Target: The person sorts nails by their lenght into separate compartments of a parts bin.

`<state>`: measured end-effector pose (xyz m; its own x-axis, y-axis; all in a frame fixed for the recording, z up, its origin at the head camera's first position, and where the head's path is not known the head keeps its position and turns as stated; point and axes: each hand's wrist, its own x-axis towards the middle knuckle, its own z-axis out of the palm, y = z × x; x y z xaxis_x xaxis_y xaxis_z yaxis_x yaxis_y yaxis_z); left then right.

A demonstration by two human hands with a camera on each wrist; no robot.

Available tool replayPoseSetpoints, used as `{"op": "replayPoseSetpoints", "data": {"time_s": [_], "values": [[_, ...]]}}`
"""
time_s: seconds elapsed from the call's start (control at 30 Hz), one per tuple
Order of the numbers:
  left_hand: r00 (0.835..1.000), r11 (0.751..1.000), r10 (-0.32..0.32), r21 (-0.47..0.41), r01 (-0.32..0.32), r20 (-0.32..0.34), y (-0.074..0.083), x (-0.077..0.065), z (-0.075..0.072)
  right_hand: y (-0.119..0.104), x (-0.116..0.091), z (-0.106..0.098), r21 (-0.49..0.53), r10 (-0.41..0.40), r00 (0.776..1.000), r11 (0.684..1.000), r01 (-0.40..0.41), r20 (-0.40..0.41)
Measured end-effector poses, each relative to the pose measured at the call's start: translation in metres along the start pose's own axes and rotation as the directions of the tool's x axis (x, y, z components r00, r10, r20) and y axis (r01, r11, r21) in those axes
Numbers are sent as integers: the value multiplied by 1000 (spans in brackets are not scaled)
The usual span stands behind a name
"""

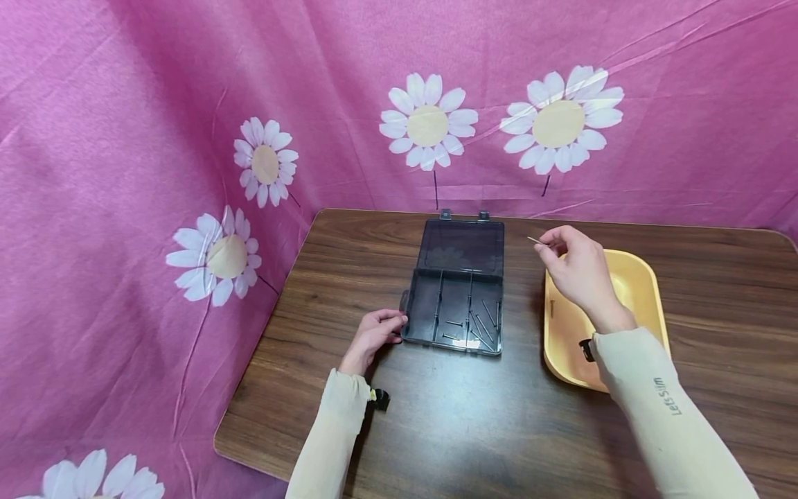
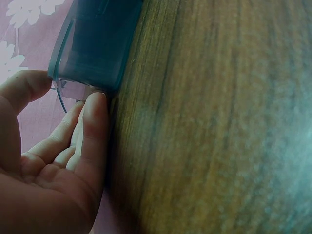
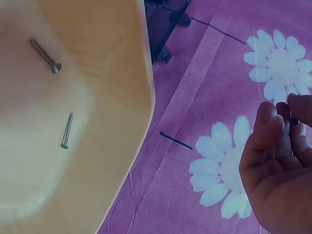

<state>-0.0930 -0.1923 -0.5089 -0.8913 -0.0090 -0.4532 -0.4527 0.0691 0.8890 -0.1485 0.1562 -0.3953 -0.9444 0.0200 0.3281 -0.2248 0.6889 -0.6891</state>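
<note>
A dark translucent compartment box (image 1: 424, 305) lies with its lid (image 1: 463, 244) swung back, away from me. My left hand (image 1: 373, 336) holds its near left corner; in the left wrist view the thumb is at the rim and the fingers lie against the lower edge. Long screws (image 1: 481, 324) fill part of the right compartment, and two shorter screws (image 1: 454, 324) lie in the middle one. Above the far left edge of a yellow tray (image 1: 648, 305), my right hand (image 1: 576, 270) pinches a thin screw (image 1: 533, 240) between thumb and fingers.
Inside the tray, the right wrist view shows a thicker screw (image 3: 46, 56) and a slimmer one (image 3: 67, 130). Both box and tray rest on a brown wooden table (image 1: 436, 423). A pink cloth (image 1: 349, 104) with white flowers hangs behind and left of it.
</note>
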Motion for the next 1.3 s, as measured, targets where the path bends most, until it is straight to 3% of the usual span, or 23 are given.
{"op": "replayPoseSetpoints", "data": {"time_s": [0.4, 0.83, 1.1, 1.3], "values": [[1000, 1000, 0, -1, 0, -15, -1, 1, 0, -15, -4, 13, 37, -16, 999, 999, 14, 48], [1000, 1000, -8, 7, 8, 10, 4, 0, 0, -27, -10, 31, 79, -16, 994, 997, 7, 110], [1000, 1000, 11, 19, -11, 24, 25, -21, 3, -30, -15, 43, 97, -37, 992, 995, 25, 122], [1000, 1000, 10, 4, -10, -7, 4, -4, 1, -32, -18, 50, 82, -52, 987, 996, 40, 149]]}}
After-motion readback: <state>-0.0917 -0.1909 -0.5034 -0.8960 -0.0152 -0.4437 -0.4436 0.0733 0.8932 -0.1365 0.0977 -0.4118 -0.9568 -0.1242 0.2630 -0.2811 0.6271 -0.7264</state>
